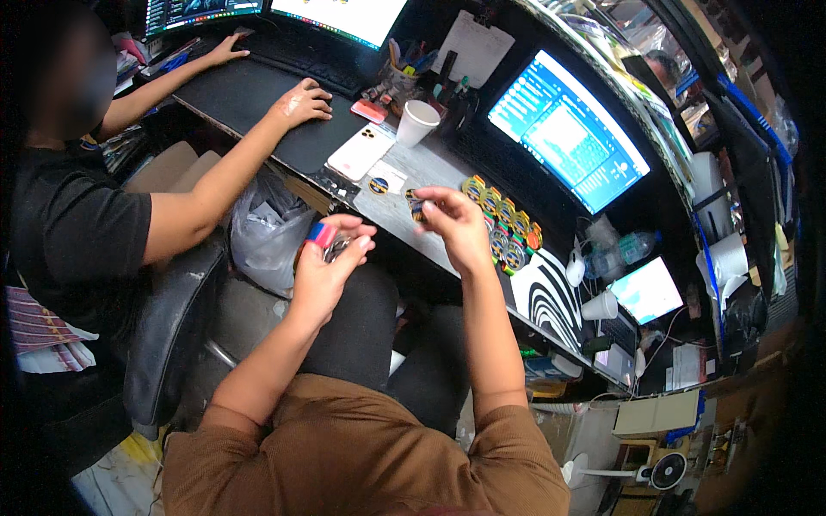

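My left hand [325, 271] is closed around a metal medal [337, 248] with a red and blue ribbon [321, 234] bundled at its side; fingers partly hide the medal. Over the desk's front edge, my right hand [454, 225] pinches a small round dark sticker [415, 205] with yellow and blue print. A similar round sticker [378, 186] lies on the desk beside a piece of white paper [391, 176]. To the right of my right hand, several medals [514, 255] with coloured ribbons stand in rows on the desk.
A white phone [360, 152], a paper cup [417, 122] and a pen holder [398, 82] stand behind the stickers. A black-and-white patterned sheet [551, 301] lies right of the medals. At left, a co-worker's hand [303, 103] rests near the keyboard. A plastic bag [268, 232] hangs below the desk.
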`<action>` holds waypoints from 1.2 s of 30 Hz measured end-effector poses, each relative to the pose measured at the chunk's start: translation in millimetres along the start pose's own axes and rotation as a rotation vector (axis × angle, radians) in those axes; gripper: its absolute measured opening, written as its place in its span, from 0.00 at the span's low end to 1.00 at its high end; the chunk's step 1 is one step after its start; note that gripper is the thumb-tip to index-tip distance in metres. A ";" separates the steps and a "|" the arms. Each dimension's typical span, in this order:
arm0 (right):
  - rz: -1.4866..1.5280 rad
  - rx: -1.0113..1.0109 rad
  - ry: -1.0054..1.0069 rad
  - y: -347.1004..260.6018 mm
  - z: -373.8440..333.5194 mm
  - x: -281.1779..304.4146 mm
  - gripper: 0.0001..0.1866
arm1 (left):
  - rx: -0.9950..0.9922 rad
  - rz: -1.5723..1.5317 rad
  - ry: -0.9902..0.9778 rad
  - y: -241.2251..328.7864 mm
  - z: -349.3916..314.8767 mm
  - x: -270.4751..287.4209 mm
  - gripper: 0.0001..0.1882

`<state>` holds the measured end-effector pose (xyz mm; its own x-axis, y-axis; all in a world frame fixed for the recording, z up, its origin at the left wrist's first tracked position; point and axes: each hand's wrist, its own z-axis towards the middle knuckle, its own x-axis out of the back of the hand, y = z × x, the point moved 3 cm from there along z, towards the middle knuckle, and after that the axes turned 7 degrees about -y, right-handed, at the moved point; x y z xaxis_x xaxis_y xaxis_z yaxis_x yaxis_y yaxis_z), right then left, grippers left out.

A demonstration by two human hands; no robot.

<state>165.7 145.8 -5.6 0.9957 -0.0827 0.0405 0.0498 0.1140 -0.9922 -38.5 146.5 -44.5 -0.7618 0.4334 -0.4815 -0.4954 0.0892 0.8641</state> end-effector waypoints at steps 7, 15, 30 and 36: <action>0.047 0.078 0.052 -61.2 -109.2 -21.3 0.24 | 0.177 -0.196 -0.327 11.8 -21.9 -57.2 0.10; -0.126 0.209 0.180 -83.1 -164.9 -13.0 0.19 | 0.088 0.095 -0.476 33.2 -52.0 -93.7 0.11; -0.153 0.235 0.458 -79.3 -208.9 -11.6 0.11 | -0.074 0.227 -0.497 26.7 -72.2 -127.1 0.08; -0.119 0.247 0.476 -72.9 -211.9 -11.5 0.11 | -0.084 0.260 -0.465 21.8 -75.7 -129.4 0.09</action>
<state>134.2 -71.4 41.3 0.8401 -0.5413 0.0360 0.2333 0.3006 -0.9248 17.7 24.4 25.5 -0.6082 0.7845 -0.1206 -0.3608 -0.1379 0.9224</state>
